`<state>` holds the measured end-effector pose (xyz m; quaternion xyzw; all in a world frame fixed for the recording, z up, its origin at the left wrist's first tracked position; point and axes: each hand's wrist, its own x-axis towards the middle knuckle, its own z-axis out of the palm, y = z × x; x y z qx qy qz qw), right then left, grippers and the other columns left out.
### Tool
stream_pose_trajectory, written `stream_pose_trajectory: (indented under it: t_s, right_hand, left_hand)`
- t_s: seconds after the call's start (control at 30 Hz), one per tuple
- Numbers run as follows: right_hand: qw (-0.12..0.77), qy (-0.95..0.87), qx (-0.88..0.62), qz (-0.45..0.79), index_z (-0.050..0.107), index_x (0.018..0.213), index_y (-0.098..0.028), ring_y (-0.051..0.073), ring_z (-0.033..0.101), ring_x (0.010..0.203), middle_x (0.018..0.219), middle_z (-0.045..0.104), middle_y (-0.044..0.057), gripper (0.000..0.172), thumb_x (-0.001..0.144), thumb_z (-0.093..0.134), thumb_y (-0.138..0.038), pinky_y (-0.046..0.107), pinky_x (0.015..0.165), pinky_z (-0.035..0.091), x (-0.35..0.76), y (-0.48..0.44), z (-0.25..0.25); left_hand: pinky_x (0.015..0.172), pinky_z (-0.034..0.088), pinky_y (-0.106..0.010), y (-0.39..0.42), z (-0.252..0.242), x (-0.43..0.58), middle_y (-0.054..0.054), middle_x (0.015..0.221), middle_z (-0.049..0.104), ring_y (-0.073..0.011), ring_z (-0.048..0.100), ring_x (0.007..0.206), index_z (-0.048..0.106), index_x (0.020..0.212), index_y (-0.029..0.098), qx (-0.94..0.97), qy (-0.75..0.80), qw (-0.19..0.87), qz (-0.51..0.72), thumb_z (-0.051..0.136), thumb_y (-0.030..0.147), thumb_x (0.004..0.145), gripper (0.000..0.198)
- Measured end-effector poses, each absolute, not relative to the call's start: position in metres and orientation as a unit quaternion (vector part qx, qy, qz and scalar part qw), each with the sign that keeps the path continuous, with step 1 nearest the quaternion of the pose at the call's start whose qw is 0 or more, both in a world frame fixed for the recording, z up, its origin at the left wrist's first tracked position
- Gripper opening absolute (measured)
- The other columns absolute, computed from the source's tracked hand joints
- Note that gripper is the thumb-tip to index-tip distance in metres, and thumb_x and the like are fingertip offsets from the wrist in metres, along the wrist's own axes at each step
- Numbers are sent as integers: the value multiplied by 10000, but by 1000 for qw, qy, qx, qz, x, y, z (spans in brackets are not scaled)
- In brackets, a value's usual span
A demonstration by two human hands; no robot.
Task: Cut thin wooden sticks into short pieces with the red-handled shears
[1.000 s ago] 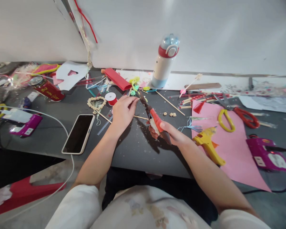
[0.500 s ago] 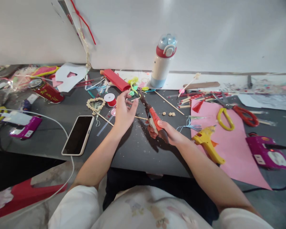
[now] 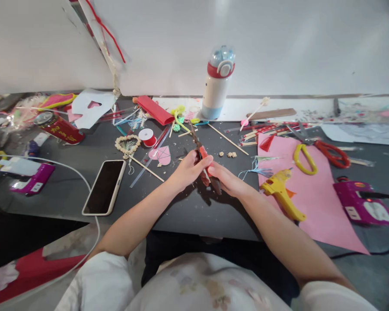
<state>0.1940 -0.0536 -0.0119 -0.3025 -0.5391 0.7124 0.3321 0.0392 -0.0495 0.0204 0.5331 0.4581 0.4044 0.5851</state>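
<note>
My right hand grips the red handles of a pair of cutters, whose dark blades point away from me over the dark table. My left hand has come in beside it, fingers closed on the same red handle. A pink paper heart and thin wooden sticks lie just left of my hands. Small wooden bits are scattered past the blades.
A phone lies at the left, a yellow glue gun on pink paper at the right. Yellow and red scissors, a water bottle, a red ribbon spool, a red can and purple power strips surround the work spot.
My left hand let go of the stick it pinched, drew back from the far side of the table and closed on the cutters' handle beside my right hand.
</note>
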Motion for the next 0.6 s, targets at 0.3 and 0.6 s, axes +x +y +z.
stream_pose_trajectory:
  t_s: [0.3,0.6]
  right_hand:
    - [323,-536,-299,720,505,976,-218,153,474,678,758,524,-8,332,852,628,-500,297,603,379,195,-55,-8]
    - [314,-560,-291,709,511,871,-222,164,483,728,777,517,9,296,879,600,-504,298,612,386,195,-56,-6]
  left_hand:
    - [731,592,-384,-53,18,39,-26,703,670,-241,721,853,506,884,211,534,467,574,410,692,653,763,495]
    - [742,583,-400,-53,14,38,-21,703,662,-231,720,813,500,907,209,559,452,548,428,671,705,747,548]
